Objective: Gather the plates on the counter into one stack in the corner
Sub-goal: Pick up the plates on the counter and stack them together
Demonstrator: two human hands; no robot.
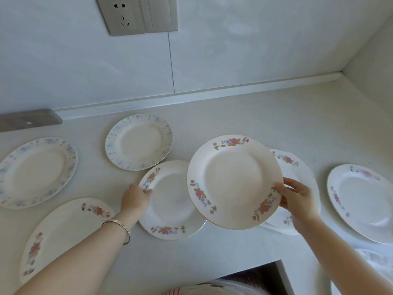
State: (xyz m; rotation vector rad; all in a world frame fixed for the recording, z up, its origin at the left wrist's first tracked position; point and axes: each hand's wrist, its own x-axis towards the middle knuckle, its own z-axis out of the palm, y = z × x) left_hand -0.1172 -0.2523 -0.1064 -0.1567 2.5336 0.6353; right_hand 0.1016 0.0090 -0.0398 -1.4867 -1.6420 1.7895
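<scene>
The pale tabletop [244, 116] runs to a bare corner at the far right and carries scattered plates. Largest, an oval floral platter [57, 233] lies near left. The pink-flowered plate [234, 179] is lifted and tilted, gripped at its right rim by the right hand [297, 199]. A second pink-flowered plate [170, 201] lies flat beneath its edge, the left hand [135, 198] closed on its left rim.

Left: two plates [36, 172] [61, 235] lie on the desk [255, 124].
Middle: one plate [139, 141] behind another [170, 209].
Right: a lifted plate [234, 182] overlaps one [297, 167]; another [361, 201] lies beyond.
</scene>
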